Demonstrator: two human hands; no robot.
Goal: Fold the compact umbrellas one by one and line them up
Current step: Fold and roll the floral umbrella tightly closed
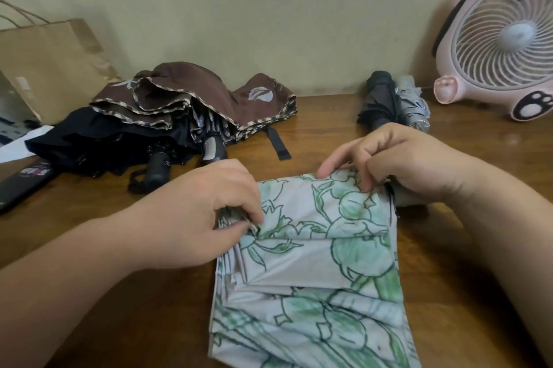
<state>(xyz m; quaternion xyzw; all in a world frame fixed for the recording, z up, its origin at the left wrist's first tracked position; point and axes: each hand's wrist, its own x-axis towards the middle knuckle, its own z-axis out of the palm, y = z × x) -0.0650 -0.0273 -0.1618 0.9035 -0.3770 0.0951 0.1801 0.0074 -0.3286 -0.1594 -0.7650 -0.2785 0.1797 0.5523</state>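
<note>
Head view: left hand [206, 212] pinches soft floral umbrella [314, 272] rib tips; right hand [398, 161] pinches its limp, light canopy edge.

Green-floral umbrella [314, 263] flat, half-folded

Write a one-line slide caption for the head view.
Left hand and right hand pinch folds of a green-floral umbrella on the wooden table; two folded umbrellas rest beside the pink fan.

The person is showing a bare left forearm [74, 272] and right forearm [505, 218], ending in the round-fingered left grip [206, 212] and right grip [401, 158].
</note>
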